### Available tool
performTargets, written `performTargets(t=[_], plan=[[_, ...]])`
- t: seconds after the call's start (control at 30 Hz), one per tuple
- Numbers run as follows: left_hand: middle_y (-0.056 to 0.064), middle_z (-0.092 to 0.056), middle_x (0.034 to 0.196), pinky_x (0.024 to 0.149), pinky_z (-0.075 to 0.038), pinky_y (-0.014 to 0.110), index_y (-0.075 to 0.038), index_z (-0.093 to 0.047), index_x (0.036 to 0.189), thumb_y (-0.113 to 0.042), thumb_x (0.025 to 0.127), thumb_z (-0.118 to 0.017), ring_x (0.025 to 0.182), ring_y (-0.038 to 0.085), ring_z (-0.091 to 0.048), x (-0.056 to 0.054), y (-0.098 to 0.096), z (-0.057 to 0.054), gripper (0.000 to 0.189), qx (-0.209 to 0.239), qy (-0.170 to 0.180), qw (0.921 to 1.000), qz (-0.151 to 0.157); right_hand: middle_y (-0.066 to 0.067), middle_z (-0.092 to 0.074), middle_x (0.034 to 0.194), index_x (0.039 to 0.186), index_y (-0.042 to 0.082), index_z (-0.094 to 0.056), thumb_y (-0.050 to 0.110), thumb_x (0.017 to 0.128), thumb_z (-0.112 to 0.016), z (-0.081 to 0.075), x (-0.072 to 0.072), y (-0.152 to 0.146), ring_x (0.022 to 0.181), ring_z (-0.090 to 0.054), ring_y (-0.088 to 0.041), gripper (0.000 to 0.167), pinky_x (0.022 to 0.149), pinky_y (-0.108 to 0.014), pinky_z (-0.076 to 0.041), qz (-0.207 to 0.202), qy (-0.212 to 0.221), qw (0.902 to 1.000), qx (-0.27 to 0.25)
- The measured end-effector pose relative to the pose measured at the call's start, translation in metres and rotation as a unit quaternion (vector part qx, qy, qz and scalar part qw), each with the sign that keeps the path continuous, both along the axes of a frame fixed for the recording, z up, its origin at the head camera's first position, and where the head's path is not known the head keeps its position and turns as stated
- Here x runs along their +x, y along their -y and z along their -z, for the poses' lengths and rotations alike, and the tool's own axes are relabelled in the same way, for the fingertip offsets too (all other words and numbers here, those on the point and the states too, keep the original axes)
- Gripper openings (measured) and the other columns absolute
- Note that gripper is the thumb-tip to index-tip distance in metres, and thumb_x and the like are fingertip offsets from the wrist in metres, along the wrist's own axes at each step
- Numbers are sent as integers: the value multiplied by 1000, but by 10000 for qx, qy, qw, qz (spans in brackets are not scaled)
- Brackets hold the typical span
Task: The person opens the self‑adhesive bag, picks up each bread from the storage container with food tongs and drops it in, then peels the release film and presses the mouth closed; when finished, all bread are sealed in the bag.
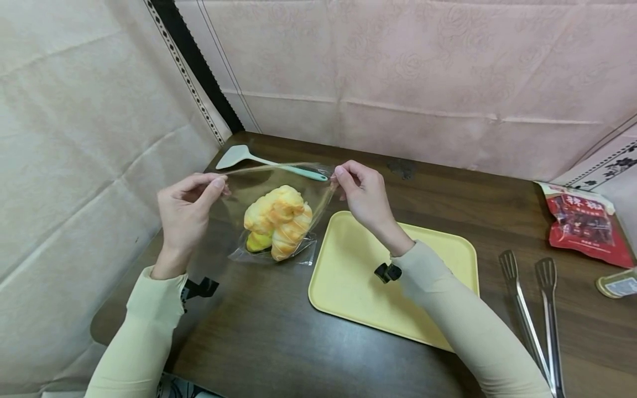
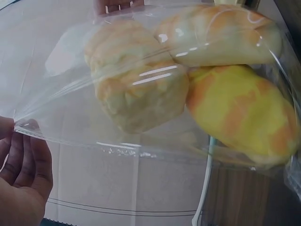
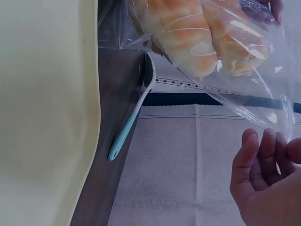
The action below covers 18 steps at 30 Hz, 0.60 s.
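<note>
Both hands hold up a clear plastic bag (image 1: 234, 190) by the corners of its mouth. My left hand (image 1: 186, 204) pinches the left corner between thumb and fingers; my right hand (image 1: 362, 193) pinches the right one. Several bread pieces lie in the bag: a lumpy golden bun (image 2: 136, 80), a yellow bread with orange patches (image 2: 240, 110) and a striped roll (image 3: 181, 35) with white icing lines. In the head view the yellow piece is mostly hidden under the others. The bag's bottom hangs over the dark wooden table (image 1: 249, 331), left of the yellow tray (image 1: 348, 287).
A mint-handled spatula (image 1: 238, 156) lies behind the bag, partly seen through it. On the right are metal tongs (image 1: 549, 309), a red snack packet (image 1: 584, 224) and a small jar (image 1: 619, 284). Pale cloth walls (image 1: 423, 83) stand at the back and left.
</note>
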<state>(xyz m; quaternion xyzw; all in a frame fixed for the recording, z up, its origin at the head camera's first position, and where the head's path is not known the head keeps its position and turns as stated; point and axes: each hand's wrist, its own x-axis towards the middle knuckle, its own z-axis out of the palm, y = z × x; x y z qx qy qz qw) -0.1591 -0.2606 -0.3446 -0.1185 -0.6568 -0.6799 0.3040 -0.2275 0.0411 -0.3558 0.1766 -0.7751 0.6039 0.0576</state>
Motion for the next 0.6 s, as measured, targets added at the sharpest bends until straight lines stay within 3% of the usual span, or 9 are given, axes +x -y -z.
performTargets(t=[0.23, 0.37, 0.5, 0.6], plan=[[-3, -79, 78, 71, -59, 19, 9, -80, 99, 10, 97, -72, 67, 9, -73, -1, -5, -1, 9, -156, 17, 9998, 137, -18, -75, 93, 100, 2, -75, 18, 113, -58, -3, 0, -1, 70, -62, -17, 27, 65, -24, -53, 255, 36, 9994, 228], [-3, -78, 78, 70, -59, 20, 9, -80, 97, 10, 98, -70, 66, 9, -72, -1, -8, -1, 10, -122, 22, 9996, 243, -12, -73, 95, 107, 4, -73, 18, 109, -62, -6, 3, 3, 77, -61, -17, 17, 72, -25, -47, 1019, -247, 9940, 316], [-2, -78, 79, 70, -59, 20, 14, -77, 97, 10, 98, -70, 67, 9, -72, -2, -10, 0, 9, -125, -66, 9994, 316, -12, -68, 99, 112, 2, -71, 14, 104, -67, -11, 13, 12, 86, -63, -22, 15, 77, -26, -45, 1728, -1138, 9780, 267], [-3, -78, 81, 70, -58, 19, 18, -75, 97, 10, 99, -70, 69, 9, -72, -3, -11, 1, 10, -282, -169, 9990, 307, -16, -67, 95, 105, -1, -73, 9, 101, -69, -16, 24, 23, 84, -65, -28, 12, 76, -29, -49, 1814, -2201, 9582, 211]])
